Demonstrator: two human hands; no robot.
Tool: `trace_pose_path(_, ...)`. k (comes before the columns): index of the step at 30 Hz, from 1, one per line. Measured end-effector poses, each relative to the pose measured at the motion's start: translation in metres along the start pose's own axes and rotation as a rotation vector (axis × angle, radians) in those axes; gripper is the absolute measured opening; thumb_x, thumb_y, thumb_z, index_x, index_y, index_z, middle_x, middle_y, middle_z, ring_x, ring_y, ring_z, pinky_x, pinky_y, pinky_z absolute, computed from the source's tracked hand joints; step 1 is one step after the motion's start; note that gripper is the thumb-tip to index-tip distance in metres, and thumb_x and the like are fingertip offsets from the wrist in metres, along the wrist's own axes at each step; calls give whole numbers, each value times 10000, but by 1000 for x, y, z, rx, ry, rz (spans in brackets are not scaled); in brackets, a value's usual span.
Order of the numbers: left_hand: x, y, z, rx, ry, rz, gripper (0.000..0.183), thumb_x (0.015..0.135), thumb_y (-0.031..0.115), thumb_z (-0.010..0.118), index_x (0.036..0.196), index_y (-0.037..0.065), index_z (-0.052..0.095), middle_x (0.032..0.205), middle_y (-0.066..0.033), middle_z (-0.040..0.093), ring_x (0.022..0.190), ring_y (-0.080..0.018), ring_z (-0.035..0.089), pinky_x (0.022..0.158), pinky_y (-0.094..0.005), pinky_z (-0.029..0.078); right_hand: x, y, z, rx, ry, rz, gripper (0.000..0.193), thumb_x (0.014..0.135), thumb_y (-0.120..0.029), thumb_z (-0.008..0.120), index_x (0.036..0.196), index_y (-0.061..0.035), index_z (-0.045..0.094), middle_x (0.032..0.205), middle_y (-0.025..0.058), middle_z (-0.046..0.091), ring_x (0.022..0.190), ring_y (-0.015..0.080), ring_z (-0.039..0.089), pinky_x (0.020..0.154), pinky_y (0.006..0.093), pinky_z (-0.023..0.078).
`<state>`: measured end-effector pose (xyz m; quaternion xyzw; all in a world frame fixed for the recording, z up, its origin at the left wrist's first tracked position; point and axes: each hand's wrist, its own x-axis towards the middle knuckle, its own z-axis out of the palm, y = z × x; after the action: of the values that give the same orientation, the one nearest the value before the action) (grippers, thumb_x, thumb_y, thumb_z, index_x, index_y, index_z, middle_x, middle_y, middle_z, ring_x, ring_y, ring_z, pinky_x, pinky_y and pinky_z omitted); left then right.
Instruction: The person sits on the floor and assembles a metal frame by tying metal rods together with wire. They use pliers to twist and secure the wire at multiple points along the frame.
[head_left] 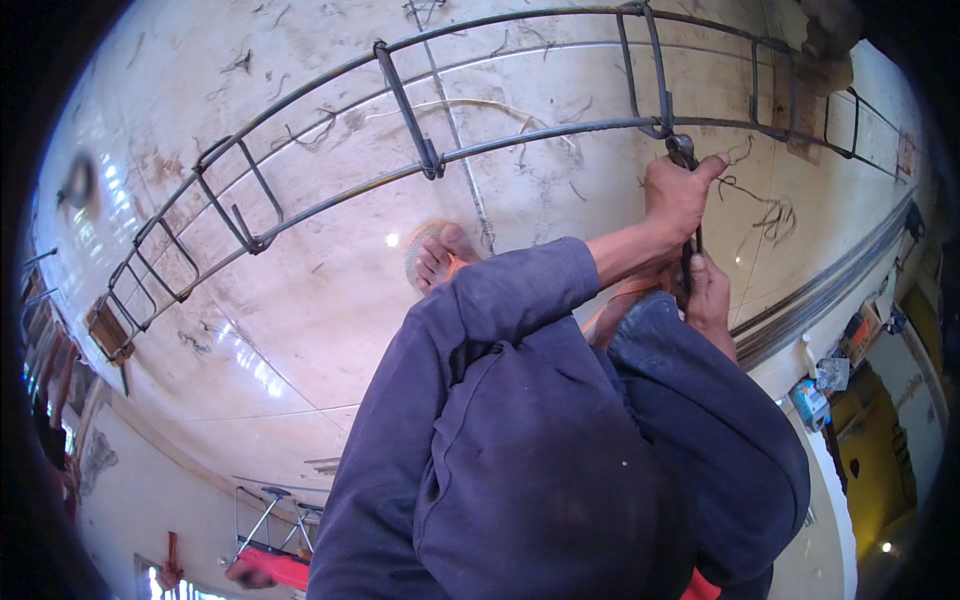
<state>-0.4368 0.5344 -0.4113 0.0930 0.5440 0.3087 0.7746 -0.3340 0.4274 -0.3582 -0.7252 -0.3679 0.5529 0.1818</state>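
My left hand (680, 190) is curled round the dark metal pincers (682, 150), close to their head. My right hand (712, 292) is lower, by the handles; my knee (650, 325) hides part, so I can't tell if it grips. Just past my left hand, the pincers reach the spot where a dark bent steel loop (662, 85) meets the long, ladder-like steel frame (600, 126). I think I should keep them straight there, turn slowly, and mind my thumb.
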Motion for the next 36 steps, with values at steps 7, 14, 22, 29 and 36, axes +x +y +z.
trace_pose_path(7,0,1,-11,3,-34,40,343,769,349,742,816,22,650,779,-34,622,740,-117,561,681,-296,444,-6,-28,-3,465,-206,315,643,975,-563,319,1146,18,536,655,5,449,450,54,306,388,202,205)
trace_pose_path(14,13,-16,-20,-143,-143,140,364,788,382,728,779,22,672,719,-41,634,685,-141,579,667,-305,458,-2,0,31,562,-92,270,614,960,-584,353,1045,3,515,627,21,426,422,59,305,366,207,212)
trace_pose_path(22,0,1,-13,-473,-345,-72,339,788,346,751,854,47,607,759,-55,609,691,-174,602,680,-292,492,-8,-27,-16,1303,-481,621,568,1005,-502,298,1185,-3,500,633,4,347,383,39,226,304,190,142)
trace_pose_path(29,-10,11,0,-605,-330,-268,228,807,281,699,781,100,562,545,38,397,440,-98,405,465,-278,400,-10,-42,-21,1002,-425,605,541,1000,-508,310,1102,-34,549,585,22,412,334,81,280,283,197,210)
trace_pose_path(36,-9,13,12,-632,-238,-308,154,857,173,573,956,55,572,569,51,235,451,-89,265,434,-273,266,-37,-95,-10,-686,166,-14,438,886,-303,638,1162,25,552,742,165,598,728,261,649,631,393,480)
